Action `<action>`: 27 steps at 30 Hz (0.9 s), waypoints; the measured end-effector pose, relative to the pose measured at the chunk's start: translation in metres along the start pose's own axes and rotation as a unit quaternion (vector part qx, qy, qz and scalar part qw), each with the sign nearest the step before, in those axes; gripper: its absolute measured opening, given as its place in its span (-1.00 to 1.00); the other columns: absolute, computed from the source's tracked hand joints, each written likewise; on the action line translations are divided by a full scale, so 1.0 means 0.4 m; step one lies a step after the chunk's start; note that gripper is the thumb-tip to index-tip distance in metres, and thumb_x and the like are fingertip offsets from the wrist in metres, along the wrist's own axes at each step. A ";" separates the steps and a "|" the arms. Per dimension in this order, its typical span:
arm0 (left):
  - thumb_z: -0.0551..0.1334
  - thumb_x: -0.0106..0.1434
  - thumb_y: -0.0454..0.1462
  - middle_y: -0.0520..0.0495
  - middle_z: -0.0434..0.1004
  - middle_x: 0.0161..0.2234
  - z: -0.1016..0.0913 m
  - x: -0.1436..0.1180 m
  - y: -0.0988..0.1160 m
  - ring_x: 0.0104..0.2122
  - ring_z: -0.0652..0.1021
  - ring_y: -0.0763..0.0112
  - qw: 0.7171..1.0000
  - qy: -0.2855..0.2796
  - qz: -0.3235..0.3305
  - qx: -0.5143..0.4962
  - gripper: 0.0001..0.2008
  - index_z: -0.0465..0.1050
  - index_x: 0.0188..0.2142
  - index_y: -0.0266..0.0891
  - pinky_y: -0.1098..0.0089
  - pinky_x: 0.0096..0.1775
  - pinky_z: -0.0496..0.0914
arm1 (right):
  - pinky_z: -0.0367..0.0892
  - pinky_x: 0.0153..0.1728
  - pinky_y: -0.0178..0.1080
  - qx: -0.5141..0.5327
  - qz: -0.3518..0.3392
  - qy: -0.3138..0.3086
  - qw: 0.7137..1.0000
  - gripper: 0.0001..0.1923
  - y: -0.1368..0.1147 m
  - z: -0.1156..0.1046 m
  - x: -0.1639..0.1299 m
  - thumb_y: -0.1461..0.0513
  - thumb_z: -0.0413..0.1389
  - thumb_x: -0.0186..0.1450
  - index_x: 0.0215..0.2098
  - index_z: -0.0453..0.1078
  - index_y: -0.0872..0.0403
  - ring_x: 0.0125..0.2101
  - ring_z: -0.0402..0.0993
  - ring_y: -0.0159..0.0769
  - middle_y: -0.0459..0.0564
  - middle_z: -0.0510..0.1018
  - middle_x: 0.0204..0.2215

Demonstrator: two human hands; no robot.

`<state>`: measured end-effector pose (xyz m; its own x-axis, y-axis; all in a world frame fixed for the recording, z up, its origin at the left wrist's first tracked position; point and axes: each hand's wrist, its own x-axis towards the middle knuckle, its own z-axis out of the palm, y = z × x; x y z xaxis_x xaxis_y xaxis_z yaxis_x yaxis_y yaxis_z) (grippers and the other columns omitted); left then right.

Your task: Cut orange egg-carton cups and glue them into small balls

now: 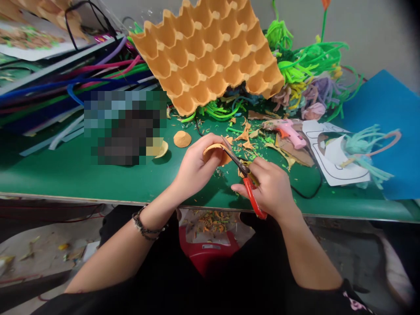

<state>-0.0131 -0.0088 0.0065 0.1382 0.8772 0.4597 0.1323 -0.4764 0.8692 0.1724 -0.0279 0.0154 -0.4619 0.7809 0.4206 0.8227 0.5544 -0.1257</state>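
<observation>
orange card is what the left hand (193, 168) pinches: a small cup (215, 151) cut from egg-tray stuff, clamped between thumb and fingers just above the tabletop's (75, 175) near edge. the cup sits at that hand's right side, its open rim tilted toward the other hand. directly to its right come the scissors (244, 175), red-handled, their long axis running from upper left to lower right: the blade tips touch the cup's right edge, the handles drop down into the right hand (271, 188). that hand is closed round the handles, fingers through the loops; the blades look nearly shut on the cup's rim, though the exact gap is too small to tell. so the cup lies up and left from the right hand, along the line of the blades, and the left hand is the nearer one, already on it.

further back on the tabletop, left of the cup, lie two loose cups (182, 138); behind leans the egg tray (210, 52); orange and green scraps (249, 140) scatter to the right, then a pink glue gun (290, 131) and a blue sheet (390, 118) at the far right. below the edge, a red bin (206, 253) holds trimmings.
</observation>
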 end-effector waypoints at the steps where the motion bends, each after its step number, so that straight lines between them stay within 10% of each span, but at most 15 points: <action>1: 0.06 0.24 -0.41 -0.06 0.47 -0.32 0.000 0.000 -0.001 -0.26 0.50 0.44 1.000 0.000 0.007 0.002 -0.87 0.35 -0.34 -0.25 0.44 -0.28 0.39 | 0.06 -0.52 -0.31 -0.005 -0.001 0.004 1.000 -0.31 0.000 0.001 0.000 -0.26 -0.22 0.26 -0.60 0.29 0.11 -0.60 0.11 -0.42 -0.10 0.27 -0.62; 15: 0.03 0.20 -0.44 -0.05 0.51 -0.32 -0.005 0.004 0.004 -0.27 0.51 0.46 0.998 -0.010 0.036 0.056 -0.83 0.36 -0.34 -0.24 0.41 -0.18 0.40 | -0.06 -0.59 -0.34 0.123 0.068 -0.009 0.990 -0.40 0.007 -0.005 0.008 -0.19 -0.09 0.27 -0.68 0.07 0.07 -0.64 0.03 -0.50 -0.16 0.13 -0.66; 27: 0.22 0.07 -0.35 0.09 0.35 -0.48 -0.003 0.012 0.021 -0.54 0.35 0.62 0.978 -0.064 -0.115 -0.161 -0.93 0.36 -0.39 -0.25 0.56 -0.49 0.26 | 0.07 -0.54 -0.27 0.197 0.082 -0.018 0.977 -0.28 0.006 -0.009 0.011 -0.39 -0.20 0.10 -0.45 0.21 0.06 -0.56 0.13 -0.40 -0.10 0.21 -0.51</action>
<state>-0.0125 -0.0084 0.0161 0.2649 0.9346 0.2375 -0.1393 -0.2066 0.9685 0.1734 -0.0243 0.0201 -0.3511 0.8745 0.3346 0.6987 0.4826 -0.5282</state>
